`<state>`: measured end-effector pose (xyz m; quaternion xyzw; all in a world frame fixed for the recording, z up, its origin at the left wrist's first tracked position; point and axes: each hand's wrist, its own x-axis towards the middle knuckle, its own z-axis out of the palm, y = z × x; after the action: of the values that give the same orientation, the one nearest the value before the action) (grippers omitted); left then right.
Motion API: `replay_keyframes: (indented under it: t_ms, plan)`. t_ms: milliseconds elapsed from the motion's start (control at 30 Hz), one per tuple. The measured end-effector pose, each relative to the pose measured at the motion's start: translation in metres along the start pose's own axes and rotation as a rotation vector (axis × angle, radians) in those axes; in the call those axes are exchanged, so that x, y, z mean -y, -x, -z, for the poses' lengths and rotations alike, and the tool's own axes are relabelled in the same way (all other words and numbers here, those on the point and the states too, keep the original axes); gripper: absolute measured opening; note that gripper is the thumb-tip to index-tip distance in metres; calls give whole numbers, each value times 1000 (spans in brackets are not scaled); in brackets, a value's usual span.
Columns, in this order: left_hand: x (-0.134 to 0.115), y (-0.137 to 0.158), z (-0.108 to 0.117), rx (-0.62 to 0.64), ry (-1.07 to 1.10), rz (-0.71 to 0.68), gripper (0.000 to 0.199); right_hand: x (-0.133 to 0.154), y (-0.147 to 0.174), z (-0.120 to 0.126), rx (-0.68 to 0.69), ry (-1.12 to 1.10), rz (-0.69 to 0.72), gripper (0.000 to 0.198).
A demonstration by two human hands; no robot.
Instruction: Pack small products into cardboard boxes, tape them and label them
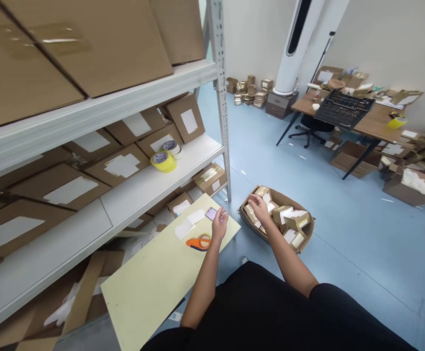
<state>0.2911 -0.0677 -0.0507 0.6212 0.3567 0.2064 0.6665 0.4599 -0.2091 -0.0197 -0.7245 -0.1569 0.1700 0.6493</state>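
Note:
My left hand (220,223) hovers over the right end of a pale yellow table (154,273), beside a phone (211,213) with a lit screen. Its fingers are loosely bent and apart, with nothing visible in them. Just below lies an orange tape cutter (199,242) with a roll of tape, and white paper slips (189,224) rest left of the phone. To the right, my right hand (259,208) is over an open carton (309,229) on the floor, filled with several small taped boxes (298,219). Its fingers are loosely extended, and I see nothing held.
A metal shelf (125,224) with several labelled cartons runs along the left, bearing yellow tape (163,162) and a white tape roll (174,148). A wooden desk (378,124) with a black crate (344,108) stands across the blue floor (271,161); cartons crowd around it.

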Motion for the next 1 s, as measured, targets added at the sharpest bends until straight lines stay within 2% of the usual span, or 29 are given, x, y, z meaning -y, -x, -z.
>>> replay_keyframes:
  t_ms: [100, 233, 467, 567, 667, 733, 833, 900, 1000]
  plan:
    - [-4, 11, 29, -44, 19, -28, 61, 7, 15, -36, 87, 12, -4, 43]
    - [-10, 31, 82, -126, 21, -59, 60, 15, 43, -93, 208, 20, 17, 42]
    - [-12, 78, 204, -342, 67, -70, 57, 24, 105, -207, 447, 22, 61, 47]
    - [-3, 106, 257, -418, 80, -75, 57, 25, 134, -251, 535, 31, 102, 46]
    - [10, 132, 300, -482, 86, -66, 58, 21, 161, -285, 607, 49, 103, 46]
    - [19, 144, 320, -502, 96, -64, 59, 14, 173, -301, 637, 75, 96, 46]
    - [32, 156, 337, -497, 106, -40, 60, -4, 179, -311, 650, 152, 93, 47]
    - [41, 160, 338, -495, 104, 2, 58, -20, 174, -309, 646, 245, 95, 47]
    - [56, 163, 329, -506, 88, 74, 56, -47, 155, -295, 620, 435, 66, 43]
